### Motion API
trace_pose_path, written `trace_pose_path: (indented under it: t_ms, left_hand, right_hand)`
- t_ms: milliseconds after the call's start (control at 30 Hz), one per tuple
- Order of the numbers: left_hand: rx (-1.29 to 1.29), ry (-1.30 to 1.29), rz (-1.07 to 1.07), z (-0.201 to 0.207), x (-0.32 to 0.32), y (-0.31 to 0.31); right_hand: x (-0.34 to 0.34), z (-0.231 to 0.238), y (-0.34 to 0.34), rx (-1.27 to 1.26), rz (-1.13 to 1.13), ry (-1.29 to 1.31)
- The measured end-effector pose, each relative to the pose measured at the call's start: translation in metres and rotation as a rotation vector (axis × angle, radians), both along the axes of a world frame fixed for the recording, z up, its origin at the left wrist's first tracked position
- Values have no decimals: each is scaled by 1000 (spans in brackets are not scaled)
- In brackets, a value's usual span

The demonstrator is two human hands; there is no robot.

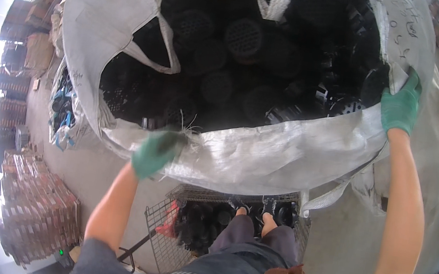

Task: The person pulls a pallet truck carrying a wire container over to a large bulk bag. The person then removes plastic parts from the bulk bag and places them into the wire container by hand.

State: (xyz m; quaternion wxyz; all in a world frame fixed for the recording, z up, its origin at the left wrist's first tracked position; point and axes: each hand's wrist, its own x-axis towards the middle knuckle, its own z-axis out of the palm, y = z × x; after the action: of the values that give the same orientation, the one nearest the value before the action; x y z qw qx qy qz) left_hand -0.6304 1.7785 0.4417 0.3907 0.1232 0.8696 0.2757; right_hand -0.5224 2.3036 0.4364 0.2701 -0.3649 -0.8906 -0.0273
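Observation:
A large white woven bulk bag [285,150] gapes wide in front of me, its near rim folded outward. Many black round plastic parts [244,37], some with perforated faces, fill its dark inside. My left hand [157,153], in a green glove, closes on the near rim at the left, beside some frayed white threads; it is slightly blurred. At the right, my green-gloved right hand [402,105] grips the bag's edge, its fingers partly hidden by the fabric. White lifting loops [167,50] hang over the opening.
Under me is a wire mesh cage [167,237] holding black parts, with my feet in it. Stacks of flattened cardboard [38,212] line the left side. Another white bag [67,111] with dark and blue contents stands on the grey floor [94,175].

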Motion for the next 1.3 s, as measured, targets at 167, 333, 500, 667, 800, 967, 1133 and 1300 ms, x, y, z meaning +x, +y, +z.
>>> trace_pose_path:
  t_ms: [167,333,500,667,800,967,1133,1300]
  left_hand:
    - [138,912,-480,-70,-183,181]
    - [-420,761,-799,-104,-243,283]
    - [-688,769,-1045,-117,-254,298]
    - [-568,751,-1085,-118,-269,275]
    - [-510,764,-1031,-114,-251,256]
    - [-360,644,-911,-116,-249,249]
    - [-211,455,-915,-120,-250,265]
    - [-357,511,-971,-140,-239,278]
  right_hand:
    - [-8,14,-14,-47,-11,10]
    - [-10,9,-16,-47,18,54]
    - [-7,15,-20,-126,-41,19]
    - [-8,14,-19,-132,-20,55]
    - [-10,16,-22,-148,-39,36]
    - [-12,16,-21,-126,-33,28]
    - [-8,16,-21,-150,-35,12]
    - [-13,15,-24,-134,-4,39]
